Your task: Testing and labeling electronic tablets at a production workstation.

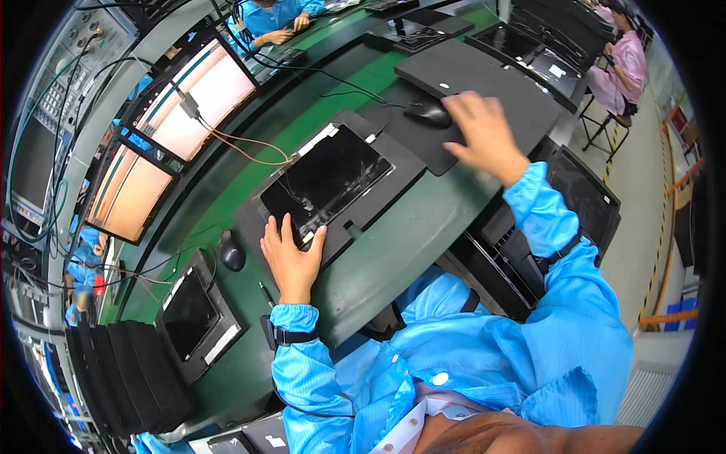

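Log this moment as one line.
left hand: open, at lower-left end of dark panel; right hand: open, beside black mouse, contact unclear; dark panel: on black pad; other mouse: left of black pad

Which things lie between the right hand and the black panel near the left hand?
In the head view: a dark mat carrying a black mouse, then the dark board's margin.

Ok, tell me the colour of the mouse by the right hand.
The mouse is black, best seen in the head view.

The green bench [401, 250] bears a dark tray [376, 203] and, left of it, a mouse [231, 250].
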The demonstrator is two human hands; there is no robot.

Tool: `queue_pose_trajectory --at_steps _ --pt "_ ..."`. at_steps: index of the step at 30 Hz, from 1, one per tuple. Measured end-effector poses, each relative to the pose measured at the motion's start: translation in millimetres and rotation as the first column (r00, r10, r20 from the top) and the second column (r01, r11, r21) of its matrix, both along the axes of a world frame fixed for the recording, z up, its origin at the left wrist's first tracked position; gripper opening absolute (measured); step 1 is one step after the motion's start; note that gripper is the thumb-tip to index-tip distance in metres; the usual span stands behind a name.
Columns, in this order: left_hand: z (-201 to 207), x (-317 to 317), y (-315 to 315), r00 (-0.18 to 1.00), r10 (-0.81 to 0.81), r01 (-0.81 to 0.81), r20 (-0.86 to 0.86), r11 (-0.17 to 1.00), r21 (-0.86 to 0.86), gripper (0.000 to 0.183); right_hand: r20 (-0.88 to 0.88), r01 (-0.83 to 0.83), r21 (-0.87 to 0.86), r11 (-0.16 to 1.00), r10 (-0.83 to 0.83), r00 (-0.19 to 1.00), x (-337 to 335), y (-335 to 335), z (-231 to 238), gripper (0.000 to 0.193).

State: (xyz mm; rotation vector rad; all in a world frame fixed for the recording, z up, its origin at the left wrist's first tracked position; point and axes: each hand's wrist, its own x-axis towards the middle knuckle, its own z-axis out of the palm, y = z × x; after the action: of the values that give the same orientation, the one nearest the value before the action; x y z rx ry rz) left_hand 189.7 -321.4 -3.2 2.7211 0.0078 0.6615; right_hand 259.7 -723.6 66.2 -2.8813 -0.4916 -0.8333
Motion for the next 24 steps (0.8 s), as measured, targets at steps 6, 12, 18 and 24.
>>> queue_pose_trajectory --at_steps 6,12,18,24 --pt "0.9 1.3 -7.0 1.000 0.007 -0.005 -0.025 0.998 0.069 0.075 0.185 0.307 -0.124 0.944 -0.282 0.941 -45.3 -111.5 -22.6 0.063" --pt "-7.5 6.5 1.4 1.000 -0.015 0.014 0.016 0.997 0.076 0.077 0.416 0.588 0.039 0.808 -0.548 0.726 -166.3 -143.1 15.6 0.059" --pt "-3.6 9.1 3.0 0.999 -0.026 0.027 -0.022 0.999 0.037 0.076 0.240 0.775 -0.238 0.586 -0.737 0.631 -229.9 -81.4 -43.0 0.045" --pt "-8.2 7.1 0.7 0.999 -0.045 0.047 -0.028 0.998 0.042 0.076 -0.100 0.543 -0.112 0.832 -0.553 0.827 -235.9 -61.2 -140.7 0.044"
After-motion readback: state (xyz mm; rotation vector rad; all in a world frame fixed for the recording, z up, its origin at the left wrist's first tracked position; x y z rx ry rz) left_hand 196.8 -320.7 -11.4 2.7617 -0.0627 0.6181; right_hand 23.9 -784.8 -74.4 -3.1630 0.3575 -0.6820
